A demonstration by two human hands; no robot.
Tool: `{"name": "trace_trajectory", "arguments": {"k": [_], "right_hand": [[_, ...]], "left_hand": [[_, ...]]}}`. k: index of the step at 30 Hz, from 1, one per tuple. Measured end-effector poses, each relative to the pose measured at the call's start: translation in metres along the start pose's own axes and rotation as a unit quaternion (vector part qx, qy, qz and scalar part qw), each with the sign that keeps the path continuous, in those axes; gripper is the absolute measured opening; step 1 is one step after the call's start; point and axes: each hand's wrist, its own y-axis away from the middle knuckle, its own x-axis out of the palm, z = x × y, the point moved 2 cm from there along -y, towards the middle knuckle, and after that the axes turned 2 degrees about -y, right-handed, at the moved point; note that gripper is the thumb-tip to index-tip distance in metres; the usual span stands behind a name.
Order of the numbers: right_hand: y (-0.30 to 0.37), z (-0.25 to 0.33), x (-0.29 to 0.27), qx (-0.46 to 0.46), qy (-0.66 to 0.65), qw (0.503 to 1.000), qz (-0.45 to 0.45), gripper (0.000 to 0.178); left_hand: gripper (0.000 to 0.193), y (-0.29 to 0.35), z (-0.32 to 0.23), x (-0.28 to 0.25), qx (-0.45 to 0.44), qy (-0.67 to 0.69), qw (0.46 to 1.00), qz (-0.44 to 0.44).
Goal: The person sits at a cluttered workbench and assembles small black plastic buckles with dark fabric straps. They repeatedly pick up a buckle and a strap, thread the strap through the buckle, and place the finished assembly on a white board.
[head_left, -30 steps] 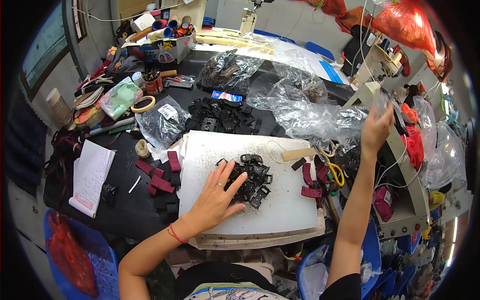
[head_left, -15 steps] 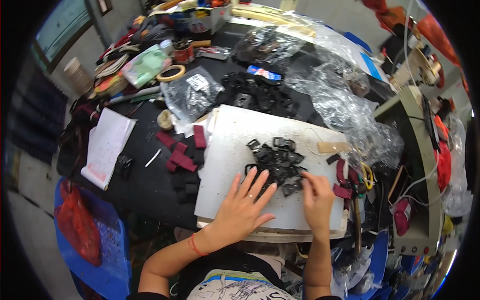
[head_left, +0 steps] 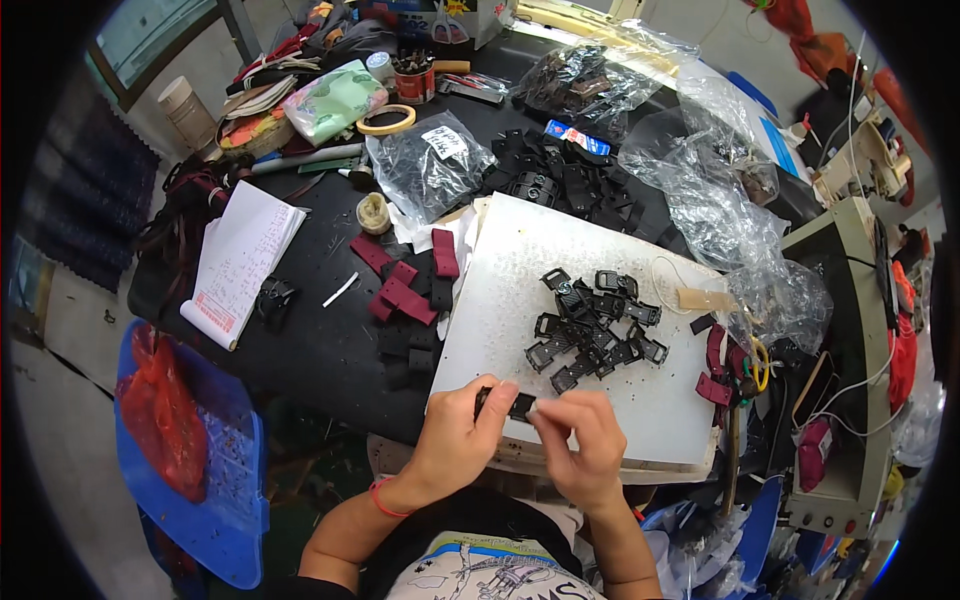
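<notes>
Near the front edge of the white board, a small black buckle is held up between my hands. My left hand grips its left end between thumb and fingers, which hide part of it. At its right end, the thumb and fingertips of my right hand pinch together; whether something small is between them too is hidden. Just beyond lies a loose pile of black buckles on the board, with small dark specks scattered around.
Maroon strap pieces lie left of the board, beside an open notebook. More black parts are heaped beyond it. Clear plastic bags spread at the back right. Yellow-handled scissors sit to the right. A blue chair stands left.
My left hand was spread flat over the pile; it has drawn back and now grips a buckle. My right hand has come left to meet it. The pile lies more spread out.
</notes>
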Motion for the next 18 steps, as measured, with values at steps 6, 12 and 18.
{"name": "trace_trajectory", "arguments": {"k": [6,12,18], "right_hand": [[-0.008,0.005,-0.017,-0.020,-0.012,0.993,0.115,0.029],[0.005,-0.003,-0.013,-0.074,0.016,0.995,0.067,0.030],[0.012,0.008,0.020,-0.013,0.003,0.998,-0.055,0.022]], "left_hand": [[0.036,0.000,0.000,-0.010,-0.069,0.042,0.994,0.078],[0.030,0.003,-0.001,-0.004,-0.025,-0.008,0.997,0.071],[0.026,0.002,0.006,0.027,0.047,0.190,0.975,-0.100]]}}
